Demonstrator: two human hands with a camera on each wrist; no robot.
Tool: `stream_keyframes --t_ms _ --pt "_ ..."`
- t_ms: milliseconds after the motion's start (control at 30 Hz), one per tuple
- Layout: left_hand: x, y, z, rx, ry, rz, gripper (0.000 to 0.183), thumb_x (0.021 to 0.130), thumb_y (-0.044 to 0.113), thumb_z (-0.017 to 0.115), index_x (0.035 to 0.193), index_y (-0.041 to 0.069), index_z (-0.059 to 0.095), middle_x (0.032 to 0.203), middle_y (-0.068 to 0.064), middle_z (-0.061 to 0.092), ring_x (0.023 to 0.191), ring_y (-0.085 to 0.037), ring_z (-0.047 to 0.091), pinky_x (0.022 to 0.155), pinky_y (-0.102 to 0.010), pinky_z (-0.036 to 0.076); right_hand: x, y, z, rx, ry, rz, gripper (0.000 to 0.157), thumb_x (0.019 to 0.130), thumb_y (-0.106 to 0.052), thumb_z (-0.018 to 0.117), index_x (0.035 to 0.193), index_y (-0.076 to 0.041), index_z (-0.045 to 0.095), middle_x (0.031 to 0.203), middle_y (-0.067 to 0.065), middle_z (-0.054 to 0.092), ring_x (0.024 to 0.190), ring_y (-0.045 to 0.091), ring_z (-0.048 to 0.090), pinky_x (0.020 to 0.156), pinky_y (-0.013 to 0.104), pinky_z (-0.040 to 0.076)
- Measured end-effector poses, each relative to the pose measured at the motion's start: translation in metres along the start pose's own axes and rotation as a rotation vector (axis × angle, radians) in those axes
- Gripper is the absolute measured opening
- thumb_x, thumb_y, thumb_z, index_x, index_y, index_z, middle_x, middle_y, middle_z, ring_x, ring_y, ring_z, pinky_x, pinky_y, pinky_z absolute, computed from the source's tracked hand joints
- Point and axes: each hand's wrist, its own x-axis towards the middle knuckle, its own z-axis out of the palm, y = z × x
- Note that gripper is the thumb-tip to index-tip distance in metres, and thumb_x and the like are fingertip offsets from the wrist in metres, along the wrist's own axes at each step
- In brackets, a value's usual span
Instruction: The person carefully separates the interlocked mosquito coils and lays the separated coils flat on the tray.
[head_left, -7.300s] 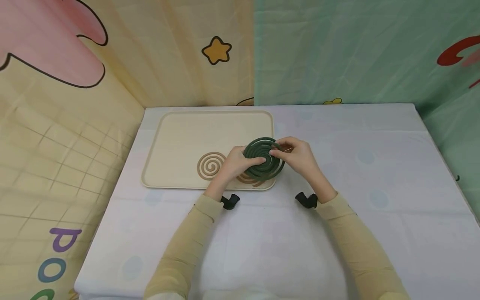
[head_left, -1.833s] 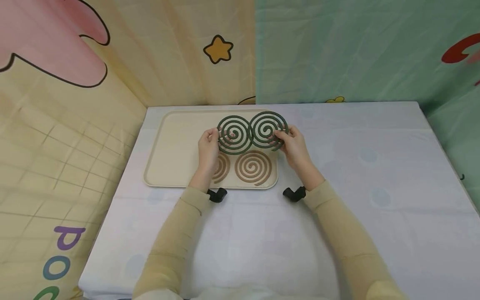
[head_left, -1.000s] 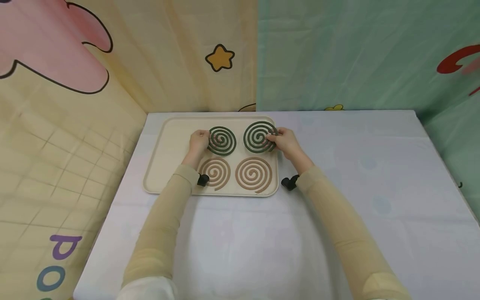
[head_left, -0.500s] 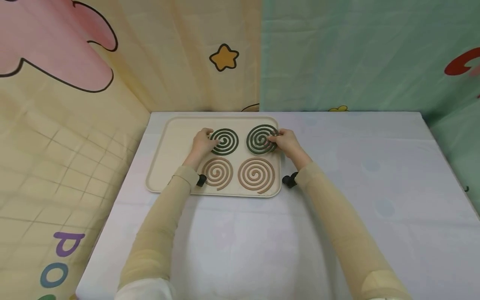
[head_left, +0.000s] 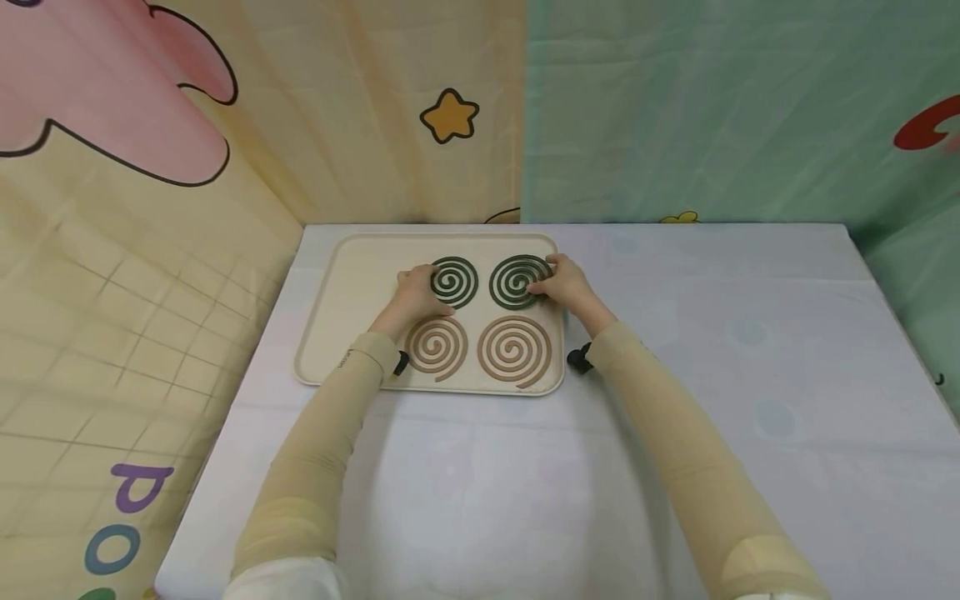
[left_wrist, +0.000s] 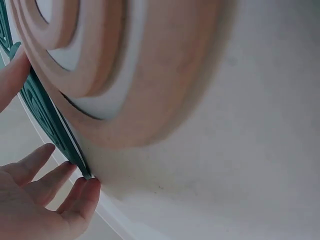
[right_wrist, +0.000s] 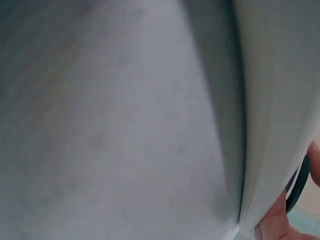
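Observation:
Two green mosquito coils lie side by side over the back right part of a cream tray (head_left: 352,292). My left hand (head_left: 412,297) is at the left green mosquito coil (head_left: 459,281), thumb and fingers spread along its rim; in the left wrist view the fingertips (left_wrist: 91,184) touch its edge. My right hand (head_left: 566,285) pinches the right edge of the other green mosquito coil (head_left: 510,283), its thumb on top. In the right wrist view a bit of that coil (right_wrist: 298,186) shows between thumb and finger. Nearer me lie two brown mosquito coils, left (head_left: 437,346) and right (head_left: 513,350).
The tray rests on a white-clothed table (head_left: 465,483) near its back edge. Patterned curtains (head_left: 360,108) enclose the back and sides. A black wrist device (head_left: 579,358) sits by the right cuff, and another (head_left: 402,363) by the left.
The stacked green coils have been parted and brought down behind the brown ones. My left fingers have loosened from a pinch and spread along the left coil's rim; the right coil has come down.

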Motion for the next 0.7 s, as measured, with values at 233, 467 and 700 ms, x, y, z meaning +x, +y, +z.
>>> stream_keyframes --t_ms 233,467,700 --pt "-0.002 0.000 -0.001 0.011 0.031 -0.028 0.092 0.077 0.022 0.085 0.149 -0.001 0.032 0.152 -0.021 0.037 0.134 -0.040 0.027 0.112 -0.051 0.034 0.002 -0.003 0.005 -0.249 -0.010 -0.104 0.094 0.084 -0.017 0.079 0.153 0.004 0.020 0.155 0.028 0.029 0.144 0.041 0.030 0.120 0.048 0.027" --pt "0.001 -0.002 0.000 0.023 0.051 -0.024 0.093 0.078 0.024 0.085 0.149 -0.002 0.032 0.152 -0.022 0.037 0.134 -0.042 0.028 0.112 -0.051 0.033 -0.002 -0.005 0.014 -0.379 0.026 -0.142 0.088 0.082 -0.020 0.081 0.151 0.001 0.030 0.153 0.025 0.031 0.140 0.043 0.029 0.115 0.053 0.034" --pt "0.002 -0.005 0.002 0.019 0.062 -0.035 0.094 0.078 0.027 0.084 0.150 0.000 0.031 0.152 -0.021 0.035 0.135 -0.042 0.027 0.113 -0.051 0.033 -0.002 -0.003 0.019 -0.437 0.069 -0.173 0.079 0.082 -0.022 0.081 0.144 0.004 0.038 0.145 0.026 0.041 0.132 0.041 0.033 0.112 0.049 0.037"
